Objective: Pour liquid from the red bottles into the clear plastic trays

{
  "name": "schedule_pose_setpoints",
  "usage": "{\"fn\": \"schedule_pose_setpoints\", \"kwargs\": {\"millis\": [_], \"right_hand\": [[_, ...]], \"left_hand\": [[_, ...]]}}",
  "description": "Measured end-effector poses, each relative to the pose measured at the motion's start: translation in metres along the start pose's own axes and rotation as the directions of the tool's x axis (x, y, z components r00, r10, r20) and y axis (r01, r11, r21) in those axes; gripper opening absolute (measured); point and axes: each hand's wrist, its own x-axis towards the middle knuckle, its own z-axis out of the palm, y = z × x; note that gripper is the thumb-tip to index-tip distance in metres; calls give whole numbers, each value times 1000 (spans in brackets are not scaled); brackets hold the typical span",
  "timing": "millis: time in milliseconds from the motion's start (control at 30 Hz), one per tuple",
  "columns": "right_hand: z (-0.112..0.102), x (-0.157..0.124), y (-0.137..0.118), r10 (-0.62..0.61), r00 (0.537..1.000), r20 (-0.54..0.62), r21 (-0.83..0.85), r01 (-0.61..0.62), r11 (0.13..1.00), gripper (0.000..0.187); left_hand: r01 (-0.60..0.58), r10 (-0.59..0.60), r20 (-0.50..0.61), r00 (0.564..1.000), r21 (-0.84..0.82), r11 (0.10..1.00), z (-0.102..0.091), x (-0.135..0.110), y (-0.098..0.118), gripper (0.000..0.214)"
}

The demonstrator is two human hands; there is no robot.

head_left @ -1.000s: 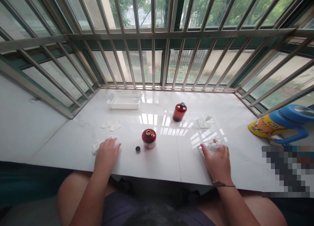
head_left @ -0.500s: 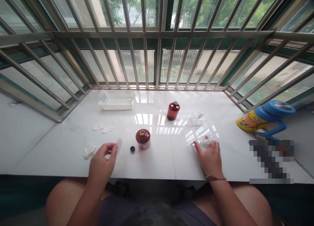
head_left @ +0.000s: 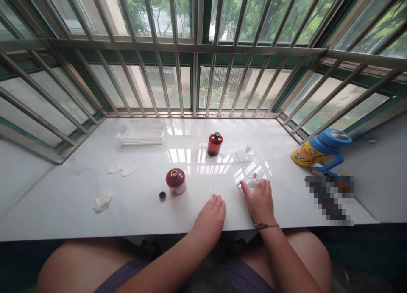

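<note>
My left hand (head_left: 211, 214) lies palm down on the white table (head_left: 143, 212) near its front edge, fingers pressed together over a small white cotton piece (head_left: 211, 195) that peeks out at the fingertips. Just to its right, my right hand (head_left: 260, 202) grips a clear plastic bag (head_left: 252, 182) with white cotton inside. An open amber jar (head_left: 176, 180) stands left of my hands, its black cap (head_left: 162, 195) lying beside it. A capped amber bottle (head_left: 215, 144) stands farther back.
A white slotted basket (head_left: 141, 134) sits at the back left. Flat cotton pads (head_left: 122, 170) and a crumpled white wad (head_left: 102, 202) lie on the left. Small clear bags (head_left: 244, 153) lie behind my right hand. A blue and yellow jug (head_left: 321, 151) is at the right; window bars enclose the table.
My left hand picked a white piece up from the left side and carried it right, past the jar, down beside my right hand. The right hand stayed on the bag.
</note>
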Motion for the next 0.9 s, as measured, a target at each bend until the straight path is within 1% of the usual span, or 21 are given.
{"fn": "schedule_pose_setpoints", "kwargs": {"millis": [67, 133, 233, 333, 433, 567, 800, 900], "right_hand": [[0, 0, 0, -13, 1000, -15, -3, 13, 1000, 73], [1, 0, 0, -19, 999, -26, -6, 18, 1000, 73], [1, 0, 0, -19, 999, -33, -10, 19, 1000, 74], [1, 0, 0, -15, 999, -39, -7, 15, 1000, 76], [2, 0, 0, -6, 999, -43, 1, 6, 1000, 78], [3, 0, 1, 5, 999, -46, 4, -5, 1000, 79], [2, 0, 1, 10, 1000, -22, 26, -9, 1000, 74], [2, -1, 1, 10, 1000, -23, 22, -9, 1000, 74]], "left_hand": [[-50, 45, 43, 998, 131, 990, 4, 4, 3, 47], [-84, 75, 61, 995, 177, 981, 5, 7, 3, 47], [-107, 95, 84, 992, 157, 982, 7, 16, -2, 52], [-80, 66, 126, 990, 111, 991, 13, 33, -7, 55], [-54, 41, 144, 989, 90, 994, 20, 57, -13, 55], [-21, 10, 147, 989, 74, 997, 24, 97, -26, 54], [103, -114, 166, 980, 70, 992, 22, 171, -53, 55], [144, -156, 177, 972, 75, 987, 18, 192, -60, 56]]}}
